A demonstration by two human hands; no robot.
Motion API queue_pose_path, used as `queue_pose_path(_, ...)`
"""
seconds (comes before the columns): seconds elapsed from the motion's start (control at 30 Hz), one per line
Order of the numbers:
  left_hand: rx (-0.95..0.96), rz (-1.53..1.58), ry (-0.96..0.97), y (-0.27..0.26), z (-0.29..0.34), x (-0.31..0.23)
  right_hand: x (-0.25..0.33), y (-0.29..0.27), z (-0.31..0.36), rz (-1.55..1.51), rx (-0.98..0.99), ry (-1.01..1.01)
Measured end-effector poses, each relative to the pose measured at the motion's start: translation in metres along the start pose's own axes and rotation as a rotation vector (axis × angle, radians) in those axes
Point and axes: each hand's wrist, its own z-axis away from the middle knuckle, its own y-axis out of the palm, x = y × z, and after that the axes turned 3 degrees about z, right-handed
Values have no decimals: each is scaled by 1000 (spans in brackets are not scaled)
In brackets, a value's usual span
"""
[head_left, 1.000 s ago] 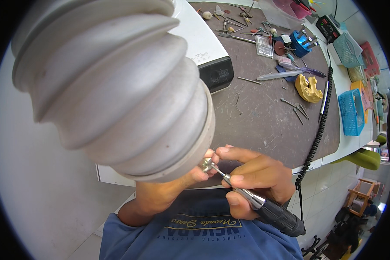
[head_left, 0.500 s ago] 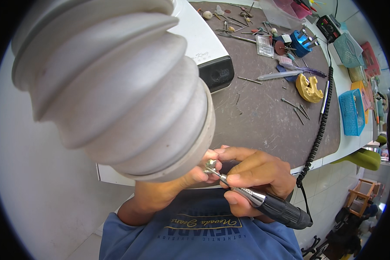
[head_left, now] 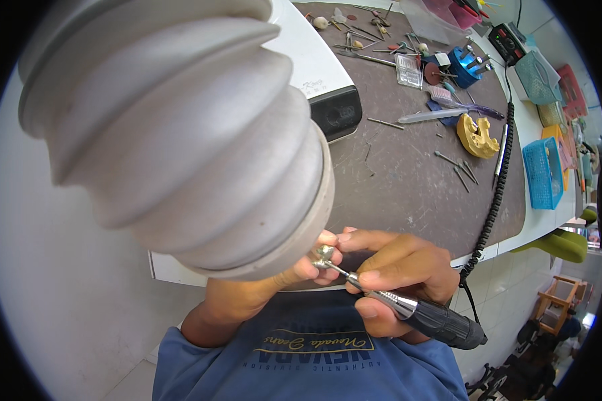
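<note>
My left hand (head_left: pixel 289 275) pinches a small shiny metal dental piece (head_left: pixel 325 253) between its fingertips. Part of that hand is hidden behind a pale ribbed suction hose (head_left: pixel 187 147). My right hand (head_left: pixel 408 267) is wrapped round a black and silver rotary handpiece (head_left: pixel 441 324), gripped like a pen. Its thin bur (head_left: pixel 337 268) points up and left, and its tip is at the lower side of the metal piece. Whether tip and metal touch is too small to tell. The fingertips of both hands are close together.
On the brown mat (head_left: pixel 408 194) lie a yellow dental cast (head_left: pixel 477 138), a purple toothbrush (head_left: pixel 458 100) and several loose burs (head_left: pixel 456 164). A blue bur holder (head_left: pixel 464 67) stands farther back. The coiled black cord (head_left: pixel 498 194) runs down the right side. A white machine (head_left: pixel 314 57) is behind the hose.
The handpiece and my right hand have shifted slightly to the right. More of the bur shows beside the metal piece, which has turned a little in my left fingers.
</note>
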Motion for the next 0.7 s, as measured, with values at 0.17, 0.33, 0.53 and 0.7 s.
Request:
queue_pose_path(0.17, -2, 2, 0, 1, 0, 0, 3, -3, -2, 73, 67, 29)
queue_pose_path(0.33, 5, -42, 52, 0, -1, 2, 1, 2, -2, 47, -47, 18)
queue_pose_path(0.53, -14, -102, 88, 0, -1, 3, -1, 2, -3, 37, -3, -13)
queue_pose_path(0.7, -37, -94, 85, 2, 0, 3, 4, 3, -2, 63, 11, -14)
